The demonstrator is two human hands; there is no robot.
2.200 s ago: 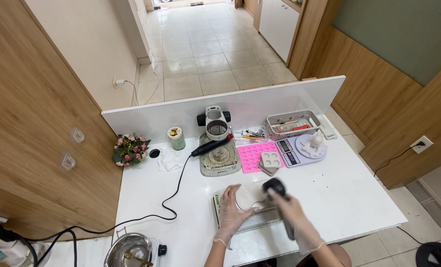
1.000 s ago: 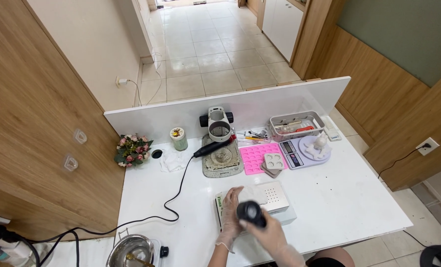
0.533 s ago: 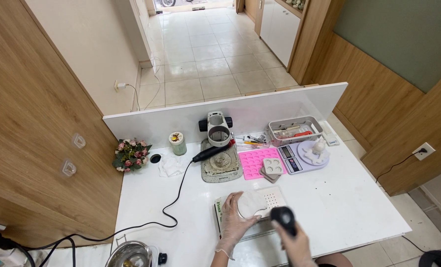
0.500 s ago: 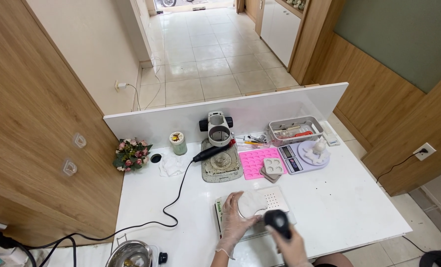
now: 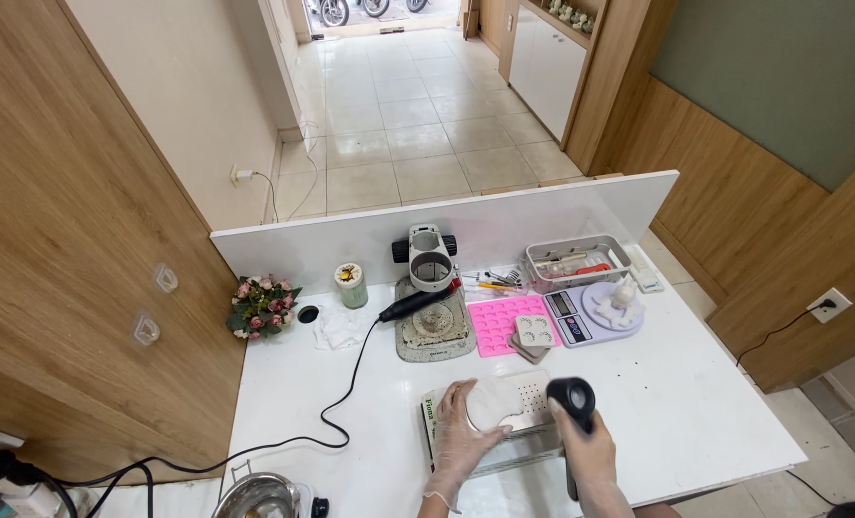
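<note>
left hand point(image 5: 463, 432) presses flat on a white lump point(image 5: 493, 401) on the tray point(image 5: 533, 395) before it. right hand point(image 5: 587, 451), just beside, is clamped around a black tool point(image 5: 573, 403).

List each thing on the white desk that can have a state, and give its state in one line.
Left hand: gloved, pressing a white lump.
Right hand: gripping a black handheld tool.
Pink silicone mould: lying flat.
Black corded handpiece: resting unheld.
Grey metal tray: holding tools.
</note>
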